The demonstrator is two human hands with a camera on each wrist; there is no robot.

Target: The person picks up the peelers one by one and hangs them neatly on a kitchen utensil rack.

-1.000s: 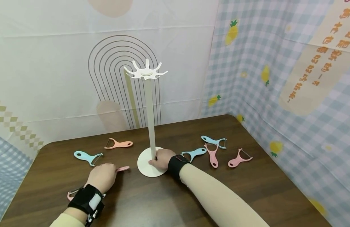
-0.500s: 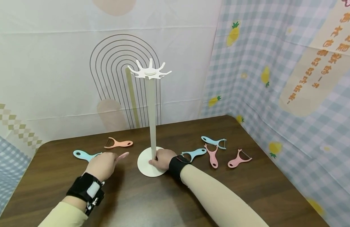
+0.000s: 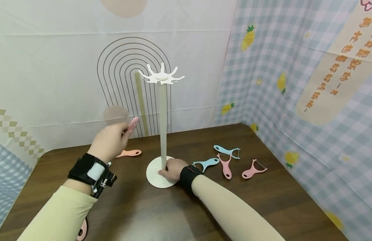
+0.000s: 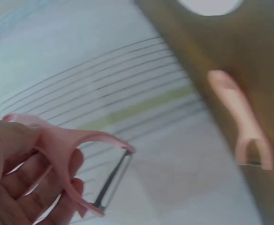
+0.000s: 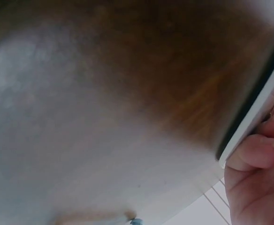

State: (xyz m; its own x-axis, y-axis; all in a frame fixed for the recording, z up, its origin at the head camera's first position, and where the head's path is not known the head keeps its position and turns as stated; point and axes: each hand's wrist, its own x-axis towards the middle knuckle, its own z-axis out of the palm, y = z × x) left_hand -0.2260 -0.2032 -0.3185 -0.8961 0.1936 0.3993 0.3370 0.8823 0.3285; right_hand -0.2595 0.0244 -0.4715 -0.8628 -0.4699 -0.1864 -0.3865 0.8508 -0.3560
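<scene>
My left hand (image 3: 112, 140) is raised above the table and pinches a pink peeler (image 3: 133, 124), left of the white stand. The left wrist view shows that peeler (image 4: 57, 145) by its forked head and metal blade, with the fingers around the handle. The white stand (image 3: 162, 113) is upright, with several upturned hooks (image 3: 161, 78) and a round base (image 3: 152, 174). My right hand (image 3: 175, 169) grips the stand low down, by the foot of its pole. In the right wrist view, the fingers (image 5: 259, 152) hold at the base's white edge (image 5: 249, 122).
An orange peeler (image 3: 129, 153) lies behind the left hand. Another pink peeler (image 3: 81, 231) is partly covered by the left sleeve. Right of the stand lie two blue peelers (image 3: 207, 162) and two pink peelers (image 3: 252, 170). A patterned cloth (image 3: 192, 67) hangs behind the table.
My left hand has lifted the pink peeler up from near the tabletop and turned it more upright. The right hand stays at the stand's base. The left arm now covers the left blue peeler.
</scene>
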